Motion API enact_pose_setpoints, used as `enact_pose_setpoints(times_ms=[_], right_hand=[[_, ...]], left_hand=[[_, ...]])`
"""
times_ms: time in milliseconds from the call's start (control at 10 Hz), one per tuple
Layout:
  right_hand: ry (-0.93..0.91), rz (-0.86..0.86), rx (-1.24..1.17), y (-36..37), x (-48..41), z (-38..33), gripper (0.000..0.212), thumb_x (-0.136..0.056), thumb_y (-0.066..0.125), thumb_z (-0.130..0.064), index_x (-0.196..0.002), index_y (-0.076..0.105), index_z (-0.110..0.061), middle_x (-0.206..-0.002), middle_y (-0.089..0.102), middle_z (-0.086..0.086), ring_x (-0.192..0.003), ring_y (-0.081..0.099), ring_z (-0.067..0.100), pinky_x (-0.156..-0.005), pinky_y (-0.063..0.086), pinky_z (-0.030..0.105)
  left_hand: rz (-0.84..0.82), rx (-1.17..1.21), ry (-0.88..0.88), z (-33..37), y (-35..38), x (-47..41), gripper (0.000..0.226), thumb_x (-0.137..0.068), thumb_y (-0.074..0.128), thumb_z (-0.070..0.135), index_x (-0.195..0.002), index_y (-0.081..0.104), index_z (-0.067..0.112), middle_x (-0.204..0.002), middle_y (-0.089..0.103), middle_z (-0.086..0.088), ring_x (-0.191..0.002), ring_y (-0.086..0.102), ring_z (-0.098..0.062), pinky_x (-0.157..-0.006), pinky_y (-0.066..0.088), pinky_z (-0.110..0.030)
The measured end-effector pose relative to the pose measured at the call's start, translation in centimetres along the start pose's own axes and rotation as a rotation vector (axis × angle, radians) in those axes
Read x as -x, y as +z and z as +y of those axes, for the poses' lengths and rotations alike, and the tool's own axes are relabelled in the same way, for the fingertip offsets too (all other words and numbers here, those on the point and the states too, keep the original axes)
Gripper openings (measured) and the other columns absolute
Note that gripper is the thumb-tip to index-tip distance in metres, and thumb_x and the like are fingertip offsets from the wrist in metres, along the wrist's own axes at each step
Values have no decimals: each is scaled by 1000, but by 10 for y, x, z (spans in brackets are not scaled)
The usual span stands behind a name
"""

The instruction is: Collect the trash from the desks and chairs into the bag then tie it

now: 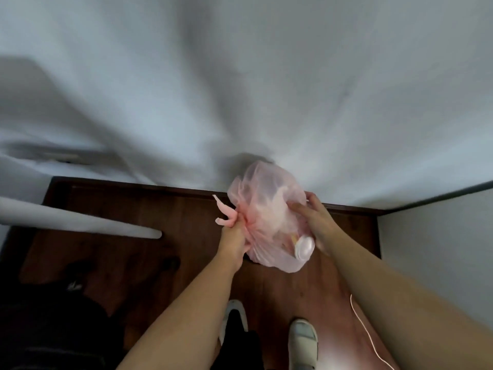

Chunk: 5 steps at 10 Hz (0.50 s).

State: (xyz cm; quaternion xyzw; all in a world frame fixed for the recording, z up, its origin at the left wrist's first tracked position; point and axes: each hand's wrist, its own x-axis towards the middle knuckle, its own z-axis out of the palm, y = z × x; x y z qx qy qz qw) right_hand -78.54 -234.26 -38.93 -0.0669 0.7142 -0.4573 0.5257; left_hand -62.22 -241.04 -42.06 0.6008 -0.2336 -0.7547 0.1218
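pink bag [266,206]: holds trash [304,248], neck bunched | left hand [234,236] grips neck | right hand [313,218] holds side | brown wood floor [133,222], white wall [266,76]

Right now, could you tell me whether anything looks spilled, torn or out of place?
Nothing spilled; the pink bag looks intact, its neck gripped by the left hand. Only a thin cord trails loose across the floor.

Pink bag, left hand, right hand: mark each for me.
pink bag [264,190], head view, upper bulge of plastic.
left hand [233,237], head view, back of hand.
right hand [314,217], head view, back of hand.
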Motion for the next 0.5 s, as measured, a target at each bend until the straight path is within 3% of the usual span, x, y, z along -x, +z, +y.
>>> enact_pose_setpoints(times_ms=[100, 300, 400, 500], right_hand=[[-11, 6, 104, -5, -34, 27, 40, -83, 69, -27, -119, 52, -22, -116, 61, 5, -103, 61, 24, -91, 52, 41], [55, 1, 313, -16, -77, 69, 56, -85, 65, -26, -136, 44, -21, -129, 57, 5, -114, 57, 22, -104, 44, 41], [94, -11, 455, -16, -75, 76, 57, -87, 62, -27, -140, 41, -20, -128, 53, 2, -122, 52, 23, -105, 40, 34], [52, 6, 535, -13, -61, 64, 49, -88, 61, -27, -135, 49, -18, -135, 52, 9, -125, 49, 22, -103, 37, 30]], left_hand=[[-29, -28, -10, -20, -1, -32, 25, -100, 42, 36, -121, 55, 33, -119, 62, 4, -112, 57, -18, -98, 47, -46], [159, -331, -18, -48, -13, -83, 32, -88, 54, 35, -115, 66, 22, -112, 69, -3, -105, 63, -24, -99, 48, -42], [198, -472, 25, -44, -16, -79, 25, -90, 54, 20, -110, 68, 22, -113, 65, -3, -108, 59, -24, -97, 48, -36], [173, -592, 64, -37, -18, -67, 38, -85, 56, 16, -122, 62, 20, -124, 60, -1, -116, 54, -24, -99, 44, -31]])
